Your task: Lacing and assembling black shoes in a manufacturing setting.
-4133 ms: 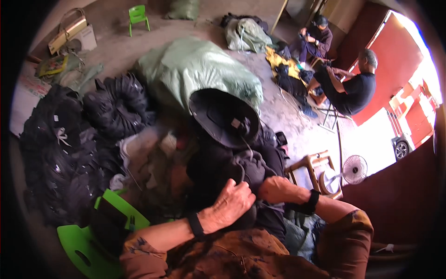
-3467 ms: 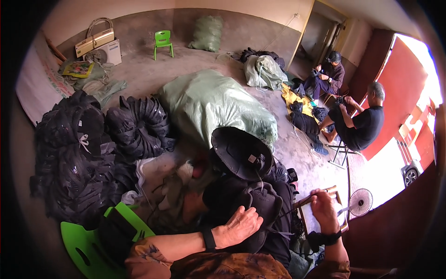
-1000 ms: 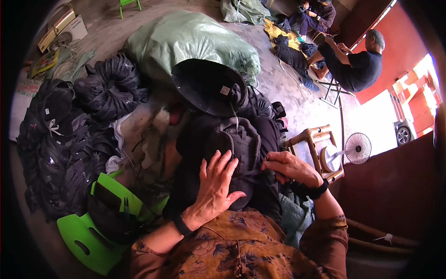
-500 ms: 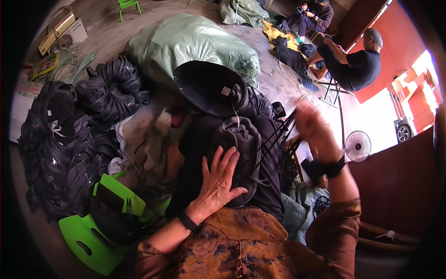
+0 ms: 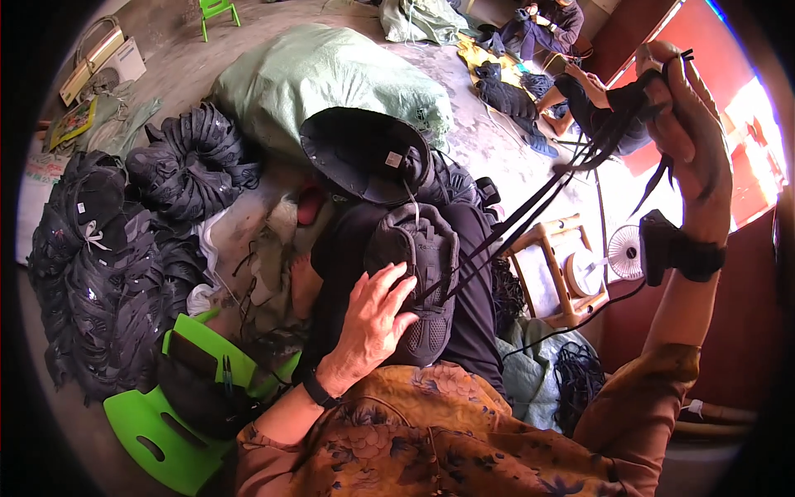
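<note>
A dark grey and black shoe upper (image 5: 432, 327) lies across my lap, its mesh toe toward me. My left hand (image 5: 368, 327) rests on its left side with the fingers stretched out. Raised high at the right, my right hand (image 5: 691, 145) is closed around black shoelaces (image 5: 530, 209), which run taut down to the upper's eyelets. Loose lace ends hang by the fingers. A thin white strip sticks up at the upper's far end. Beyond my knees, a stack of black uppers (image 5: 352, 153) lies with its open side facing me, a small white label inside.
Tied black uppers (image 5: 99, 282) are heaped at left, near a green plastic chair (image 5: 137, 422) holding pliers (image 5: 228, 377). A large pale green sack (image 5: 331, 74) lies ahead. At right are a bamboo stool (image 5: 551, 273), a white fan (image 5: 625, 253) and a lace bundle (image 5: 578, 377). Two people sit far right.
My right hand has swung up and to the right, drawing the black laces out long. My left hand has shifted slightly left and down on the upper.
</note>
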### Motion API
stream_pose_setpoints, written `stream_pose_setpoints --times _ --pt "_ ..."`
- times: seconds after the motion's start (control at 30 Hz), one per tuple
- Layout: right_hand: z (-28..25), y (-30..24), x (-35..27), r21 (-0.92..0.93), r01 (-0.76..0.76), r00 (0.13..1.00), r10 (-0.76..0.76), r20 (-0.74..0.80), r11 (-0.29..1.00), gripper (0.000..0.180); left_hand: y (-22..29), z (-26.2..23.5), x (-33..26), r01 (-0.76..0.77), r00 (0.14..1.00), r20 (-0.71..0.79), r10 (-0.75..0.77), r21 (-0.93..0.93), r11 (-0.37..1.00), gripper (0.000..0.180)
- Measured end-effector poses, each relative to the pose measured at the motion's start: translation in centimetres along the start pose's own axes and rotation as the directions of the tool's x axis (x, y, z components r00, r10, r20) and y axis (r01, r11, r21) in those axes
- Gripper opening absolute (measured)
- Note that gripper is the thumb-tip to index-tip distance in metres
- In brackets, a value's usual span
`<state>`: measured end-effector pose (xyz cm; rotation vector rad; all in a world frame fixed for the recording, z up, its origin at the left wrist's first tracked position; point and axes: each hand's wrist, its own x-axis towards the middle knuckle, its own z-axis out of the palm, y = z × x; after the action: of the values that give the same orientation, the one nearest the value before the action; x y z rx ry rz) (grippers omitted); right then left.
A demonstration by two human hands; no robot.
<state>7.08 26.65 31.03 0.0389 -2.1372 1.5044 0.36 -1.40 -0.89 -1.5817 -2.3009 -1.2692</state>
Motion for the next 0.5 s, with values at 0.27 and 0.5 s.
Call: stream_pose_setpoints --times 0.27,0.5 --pt "-9.3 12.1 -5.1 -0.567 -0.399 0.916 0.287 -0.279 0.720 0.029 0.6 -0.3 0.0 -0.208 0.977 0.007 0.214 0.273 0.939 0.058" --pt "-6.5 24.0 -14.2 -0.566 -0.443 0.892 0.274 -0.360 0.695 0.017 1.4 0.3 0.4 -0.190 0.981 0.084 0.173 0.303 0.934 0.058"
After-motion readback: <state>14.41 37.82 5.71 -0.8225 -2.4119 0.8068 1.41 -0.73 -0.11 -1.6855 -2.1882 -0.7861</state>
